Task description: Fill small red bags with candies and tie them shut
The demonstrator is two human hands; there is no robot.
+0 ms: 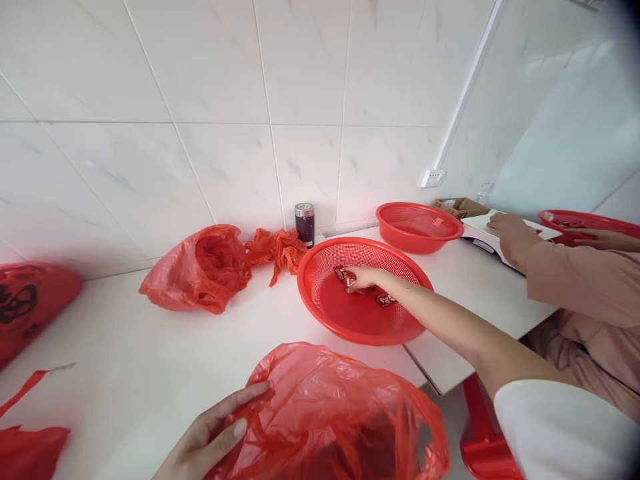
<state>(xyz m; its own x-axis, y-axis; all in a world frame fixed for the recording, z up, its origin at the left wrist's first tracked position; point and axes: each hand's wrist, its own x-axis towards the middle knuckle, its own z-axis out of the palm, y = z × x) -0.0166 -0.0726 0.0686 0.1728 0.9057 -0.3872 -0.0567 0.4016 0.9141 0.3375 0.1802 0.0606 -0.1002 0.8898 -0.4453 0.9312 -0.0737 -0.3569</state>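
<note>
My left hand (213, 430) grips the rim of a thin red plastic bag (340, 380) between thumb and fingers at the front edge of the table. The bag's mouth gapes upward, and something dark shows dimly through its film. My right hand (364, 278) reaches into a round red perforated basket (345, 327), its fingers closed on a small dark-red wrapped packet (342, 273). Another packet (385, 299) lies in the basket under my right forearm. Part of the basket floor is hidden by that arm.
Crumpled red bags (200, 267) and a dark tumbler (305, 225) stand by the wall. A second red basket (420, 230) sits behind. At right, a co-worker's hand (507, 233) is over a white scale (483, 233). A printed red bag (35, 307) lies far left.
</note>
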